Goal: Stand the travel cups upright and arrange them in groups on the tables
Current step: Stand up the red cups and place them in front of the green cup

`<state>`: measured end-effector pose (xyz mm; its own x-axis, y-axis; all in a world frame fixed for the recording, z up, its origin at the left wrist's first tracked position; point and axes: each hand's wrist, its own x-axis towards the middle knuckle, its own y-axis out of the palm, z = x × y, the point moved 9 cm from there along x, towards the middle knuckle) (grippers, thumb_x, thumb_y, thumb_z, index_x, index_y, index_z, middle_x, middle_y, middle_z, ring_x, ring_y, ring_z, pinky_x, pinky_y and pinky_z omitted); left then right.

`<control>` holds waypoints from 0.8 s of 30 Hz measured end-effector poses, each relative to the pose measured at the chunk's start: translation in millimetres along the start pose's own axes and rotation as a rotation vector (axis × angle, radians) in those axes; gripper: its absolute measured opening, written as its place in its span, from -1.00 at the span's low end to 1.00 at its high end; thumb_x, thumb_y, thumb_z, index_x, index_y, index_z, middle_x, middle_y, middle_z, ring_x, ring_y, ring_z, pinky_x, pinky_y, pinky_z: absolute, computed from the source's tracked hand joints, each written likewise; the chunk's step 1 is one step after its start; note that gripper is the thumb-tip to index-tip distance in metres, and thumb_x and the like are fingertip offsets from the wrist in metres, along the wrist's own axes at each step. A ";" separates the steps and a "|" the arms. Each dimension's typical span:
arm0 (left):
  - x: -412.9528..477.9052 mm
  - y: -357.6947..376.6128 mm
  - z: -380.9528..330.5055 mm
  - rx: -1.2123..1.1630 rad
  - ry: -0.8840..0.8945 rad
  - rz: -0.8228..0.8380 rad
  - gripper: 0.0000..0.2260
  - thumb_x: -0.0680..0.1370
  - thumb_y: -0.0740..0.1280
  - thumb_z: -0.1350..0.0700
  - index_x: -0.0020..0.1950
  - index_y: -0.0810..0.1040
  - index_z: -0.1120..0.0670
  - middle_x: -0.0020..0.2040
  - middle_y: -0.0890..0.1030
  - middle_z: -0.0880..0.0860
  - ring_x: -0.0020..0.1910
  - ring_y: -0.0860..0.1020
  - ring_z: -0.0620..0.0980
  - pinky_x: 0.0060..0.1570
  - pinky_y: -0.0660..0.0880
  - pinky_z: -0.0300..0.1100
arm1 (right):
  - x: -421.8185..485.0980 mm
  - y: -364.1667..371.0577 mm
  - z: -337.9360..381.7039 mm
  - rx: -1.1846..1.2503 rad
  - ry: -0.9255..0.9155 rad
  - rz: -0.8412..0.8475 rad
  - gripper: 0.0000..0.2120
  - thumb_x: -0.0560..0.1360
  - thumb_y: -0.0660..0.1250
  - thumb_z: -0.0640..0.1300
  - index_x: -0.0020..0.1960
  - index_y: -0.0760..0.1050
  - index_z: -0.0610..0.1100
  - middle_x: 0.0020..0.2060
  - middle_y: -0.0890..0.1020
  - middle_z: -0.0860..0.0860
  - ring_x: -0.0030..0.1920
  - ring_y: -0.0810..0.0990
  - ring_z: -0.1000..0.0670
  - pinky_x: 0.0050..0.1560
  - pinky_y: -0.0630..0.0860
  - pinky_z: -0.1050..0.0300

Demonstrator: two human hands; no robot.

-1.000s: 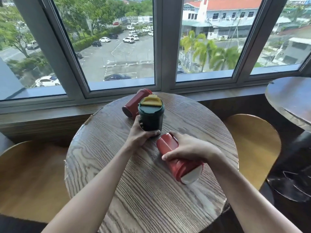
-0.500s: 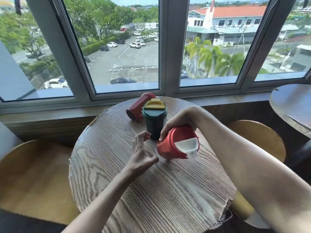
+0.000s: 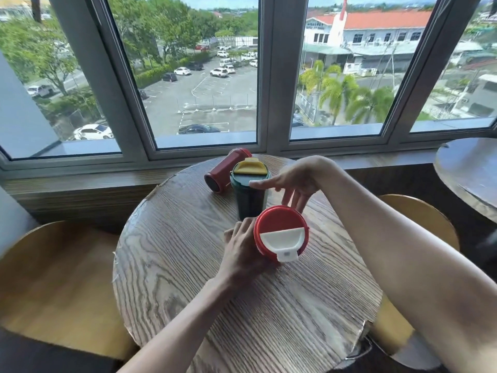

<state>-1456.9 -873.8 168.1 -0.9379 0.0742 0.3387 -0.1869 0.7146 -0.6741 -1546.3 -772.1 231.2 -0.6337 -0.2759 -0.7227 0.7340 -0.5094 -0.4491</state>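
Head view: left hand [image 3: 242, 246] grips upright red cup [image 3: 281, 234]; right hand [image 3: 295, 181] fingers spread, empty, beside green cup [image 3: 248, 192].

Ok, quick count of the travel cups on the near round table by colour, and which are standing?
Red: 2, the red cup with the white flap upright by the left hand, the other red cup lying on its side.
Green: 1, the green cup with the yellow flap, upright.
Total: 3.
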 end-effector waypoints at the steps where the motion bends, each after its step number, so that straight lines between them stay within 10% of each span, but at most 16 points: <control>1: 0.4 1.0 -0.2 -0.007 0.001 -0.001 -0.26 0.20 0.45 -0.26 0.35 0.40 -0.14 0.18 0.53 -0.04 0.17 0.42 -0.05 0.18 0.28 -0.07 | 2.9 -5.9 3.6 0.000 -0.031 -0.068 -0.01 0.41 0.31 0.36 0.60 0.07 -0.20 0.47 0.32 -0.38 0.29 0.53 -0.40 -0.01 0.64 -0.18; 7: 3.9 11.0 7.7 -0.028 -0.074 0.117 -0.30 0.20 0.49 -0.28 0.26 0.53 -0.02 0.18 0.53 -0.11 0.18 0.37 -0.10 0.17 0.16 -0.24 | 18.8 -30.7 30.4 0.134 -0.369 -0.345 -0.52 0.59 0.28 0.14 0.40 0.39 -0.10 0.34 0.50 -0.14 0.16 0.55 -0.17 0.08 0.54 -0.09; 11: 7.1 14.1 13.2 -0.015 -0.113 0.156 -0.36 0.20 0.46 -0.32 0.18 0.56 -0.04 0.11 0.55 -0.11 0.15 0.39 -0.09 0.13 0.12 -0.28 | 26.0 -26.1 29.2 0.206 -0.412 -0.332 -0.77 0.59 0.29 0.08 0.11 0.53 -0.05 0.02 0.60 -0.08 -0.13 0.58 -0.08 -0.20 0.52 0.08; 18: -11.0 1.7 28.3 0.100 -0.174 0.278 -0.29 0.25 0.32 -0.27 0.38 0.38 -0.09 0.22 0.44 -0.12 0.29 0.31 -0.06 0.35 0.17 -0.04 | 10.5 -19.0 8.1 0.255 -0.501 -0.362 -0.61 0.56 0.34 0.11 0.28 0.49 -0.10 0.14 0.64 -0.10 -0.02 0.64 -0.09 -0.01 0.58 0.03; 24: 34.3 -95.8 94.2 -0.072 -0.392 -0.278 -0.84 0.46 0.25 0.09 0.01 0.50 -0.04 -0.08 0.58 0.01 -0.05 0.59 0.05 0.11 0.52 0.20 | -15.1 -3.4 -26.8 0.332 -0.509 -0.255 -0.36 0.39 0.49 0.17 0.37 0.39 -0.01 0.22 0.59 -0.02 0.18 0.59 0.02 0.19 0.51 0.10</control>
<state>-1498.7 -1005.3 182.4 -0.8974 -0.3838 0.2176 -0.4381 0.7177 -0.5413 -1532.6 -744.4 229.5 -0.8740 -0.4228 -0.2394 0.4827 -0.8117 -0.3289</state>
